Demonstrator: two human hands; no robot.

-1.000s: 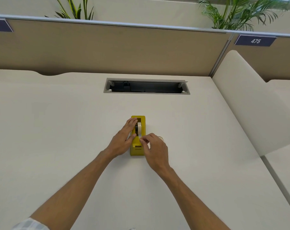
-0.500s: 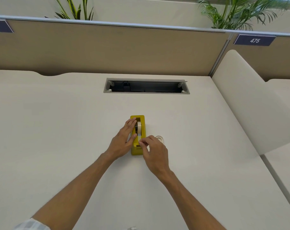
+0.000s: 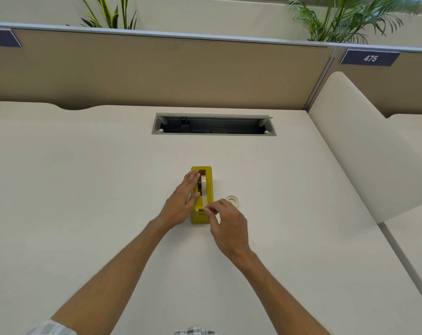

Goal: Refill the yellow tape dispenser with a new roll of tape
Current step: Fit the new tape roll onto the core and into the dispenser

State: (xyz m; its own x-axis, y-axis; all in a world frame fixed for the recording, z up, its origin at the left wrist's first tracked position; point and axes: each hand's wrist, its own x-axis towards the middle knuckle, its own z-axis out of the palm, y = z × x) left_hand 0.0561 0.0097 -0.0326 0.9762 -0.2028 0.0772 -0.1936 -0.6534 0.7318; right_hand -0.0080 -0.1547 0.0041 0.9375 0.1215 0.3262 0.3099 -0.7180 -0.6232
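The yellow tape dispenser (image 3: pixel 206 193) stands on the desk's middle, its long side running away from me. A roll of tape (image 3: pixel 203 182) sits upright in its slot. My left hand (image 3: pixel 181 201) rests flat against the dispenser's left side, fingers over the top edge beside the roll. My right hand (image 3: pixel 225 220) pinches the loose end of the tape strip (image 3: pixel 205 201), which is stretched from the roll down to the cutter at the near end. A small empty tape core (image 3: pixel 232 200) lies on the desk just right of the dispenser, partly behind my right hand.
An open cable slot (image 3: pixel 213 124) is cut into the cream desk (image 3: pixel 84 201) behind the dispenser. Tan partition panels (image 3: pixel 157 71) close the back. A slanted cream divider (image 3: pixel 364 151) rises along the right side. Plants show above the partition.
My right hand has drawn the tape end toward me, down to the cutter. The empty core beside the dispenser is now uncovered. My left hand has stayed on the dispenser.
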